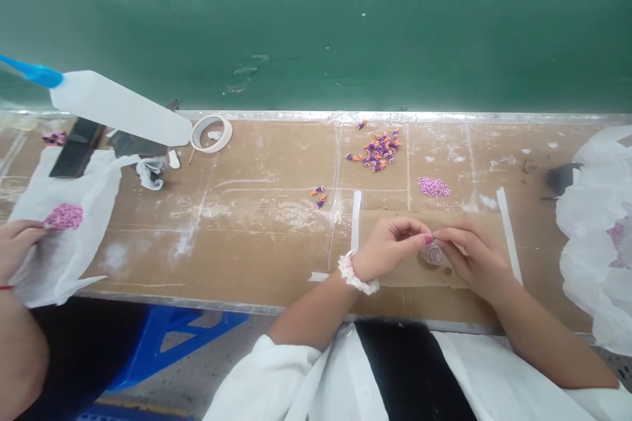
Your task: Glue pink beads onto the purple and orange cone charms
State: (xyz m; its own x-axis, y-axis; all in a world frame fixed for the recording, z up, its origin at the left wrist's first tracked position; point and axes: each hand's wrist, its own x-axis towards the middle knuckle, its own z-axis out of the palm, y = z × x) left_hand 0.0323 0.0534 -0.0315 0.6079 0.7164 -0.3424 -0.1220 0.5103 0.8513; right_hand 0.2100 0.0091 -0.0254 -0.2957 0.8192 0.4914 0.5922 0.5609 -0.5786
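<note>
Both forearms (548,342) angle inward from the lower edge of the view and converge near the midline. The left hand (388,247) and right hand (474,256) are held close together, backs upward, fingers curled. Fingertips (419,231) of the two hands meet in a tight pinch, wrists slightly raised.

Even, bright light spreads across the surface (148,263), leaving only a faint shadow under the right hand (471,256). Glare whitens the metal strip (395,116) along its back edge, which bows slightly toward the frame's sides, and fine detail looks somewhat soft.
</note>
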